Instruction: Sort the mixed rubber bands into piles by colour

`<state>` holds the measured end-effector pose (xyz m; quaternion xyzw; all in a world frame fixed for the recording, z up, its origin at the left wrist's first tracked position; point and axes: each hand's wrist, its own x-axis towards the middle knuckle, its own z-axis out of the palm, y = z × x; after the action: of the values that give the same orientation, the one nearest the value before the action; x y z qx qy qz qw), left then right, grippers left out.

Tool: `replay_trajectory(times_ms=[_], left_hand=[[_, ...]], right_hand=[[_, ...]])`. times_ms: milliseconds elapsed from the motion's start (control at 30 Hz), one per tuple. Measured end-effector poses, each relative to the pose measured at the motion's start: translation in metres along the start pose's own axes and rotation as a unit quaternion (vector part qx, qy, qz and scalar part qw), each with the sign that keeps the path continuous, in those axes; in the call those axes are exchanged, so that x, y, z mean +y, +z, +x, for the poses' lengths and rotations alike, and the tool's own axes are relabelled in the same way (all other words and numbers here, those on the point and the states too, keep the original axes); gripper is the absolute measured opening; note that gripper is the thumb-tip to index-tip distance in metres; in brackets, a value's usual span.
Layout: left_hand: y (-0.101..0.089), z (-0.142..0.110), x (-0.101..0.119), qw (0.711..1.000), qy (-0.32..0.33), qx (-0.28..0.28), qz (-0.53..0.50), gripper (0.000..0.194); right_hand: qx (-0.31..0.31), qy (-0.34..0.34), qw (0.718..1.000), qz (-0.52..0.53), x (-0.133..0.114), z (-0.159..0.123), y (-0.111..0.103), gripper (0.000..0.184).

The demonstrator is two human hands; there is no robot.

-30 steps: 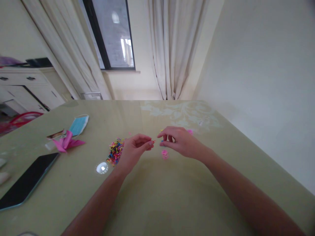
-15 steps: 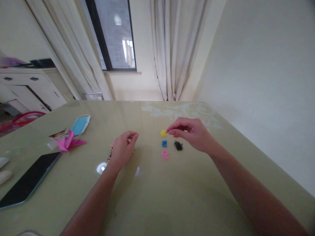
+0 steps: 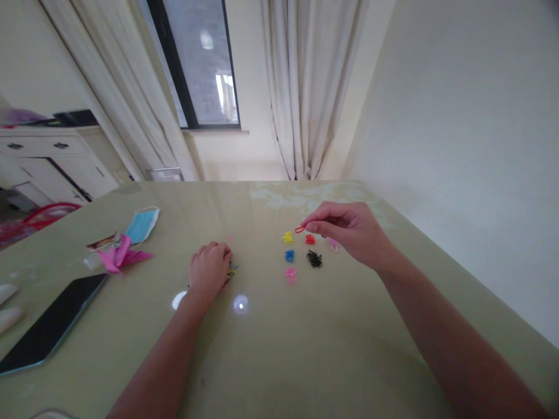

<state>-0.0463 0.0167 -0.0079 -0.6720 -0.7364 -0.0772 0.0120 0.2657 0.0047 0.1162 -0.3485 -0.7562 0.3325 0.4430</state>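
Between thumb and fingertips my right hand [image 3: 345, 228] pinches a small red rubber band [image 3: 299, 230], held above the table. Below and around it lie little sorted piles of bands: yellow [image 3: 287, 237], red [image 3: 310, 239], blue [image 3: 289, 256], black [image 3: 314, 259] and pink [image 3: 290, 275]. Another pink pile [image 3: 334, 244] is partly hidden behind my right hand. My left hand [image 3: 209, 265] rests with curled fingers over a mixed-colour pile of bands [image 3: 231, 272], mostly covered by the hand. What its fingertips hold is hidden. A single pink band [image 3: 230, 239] lies just beyond it.
A white round object [image 3: 179, 299] sits beside my left wrist. Further left are a dark phone [image 3: 55, 320], a pink folded paper piece [image 3: 122, 256] and a blue face mask [image 3: 143, 226]. A wall [image 3: 471, 145] runs along the table's right side.
My left hand has lowered onto the mixed pile and moved slightly left. My right hand has shifted a little right and up with the red rubber band, uncovering the red pile.
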Motion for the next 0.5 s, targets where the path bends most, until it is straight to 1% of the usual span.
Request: replay_trajectory(times_ms=[100, 167, 233, 300, 367, 433, 500], left_hand=[[0.002, 0.001, -0.002, 1.000, 0.007, 0.001, -0.006, 0.028], [0.003, 0.002, -0.003, 1.000, 0.006, -0.003, -0.014, 0.027], [0.004, 0.002, -0.003, 1.000, 0.003, -0.010, -0.017, 0.027], [0.004, 0.002, -0.004, 1.000, 0.011, -0.012, -0.011, 0.027], [0.004, 0.001, -0.005, 1.000, 0.023, -0.011, -0.003, 0.028], [0.004, 0.001, -0.005, 0.999, 0.030, -0.011, 0.007, 0.030], [0.004, 0.000, -0.005, 0.999, 0.033, -0.009, 0.014, 0.030]], right_hand=[[0.007, 0.002, 0.999, -0.040, 0.013, 0.004, -0.002, 0.020], [0.021, 0.008, 0.997, -0.079, 0.032, 0.008, -0.004, 0.021], [0.034, 0.017, 0.990, -0.134, 0.057, 0.012, -0.006, 0.021], [0.036, 0.023, 0.974, -0.222, 0.083, 0.014, -0.007, 0.019], [0.015, 0.043, 0.952, -0.304, 0.106, 0.013, -0.007, 0.017], [-0.011, 0.066, 0.929, -0.363, 0.123, 0.011, -0.005, 0.016], [-0.026, 0.086, 0.915, -0.393, 0.133, 0.008, -0.003, 0.017]])
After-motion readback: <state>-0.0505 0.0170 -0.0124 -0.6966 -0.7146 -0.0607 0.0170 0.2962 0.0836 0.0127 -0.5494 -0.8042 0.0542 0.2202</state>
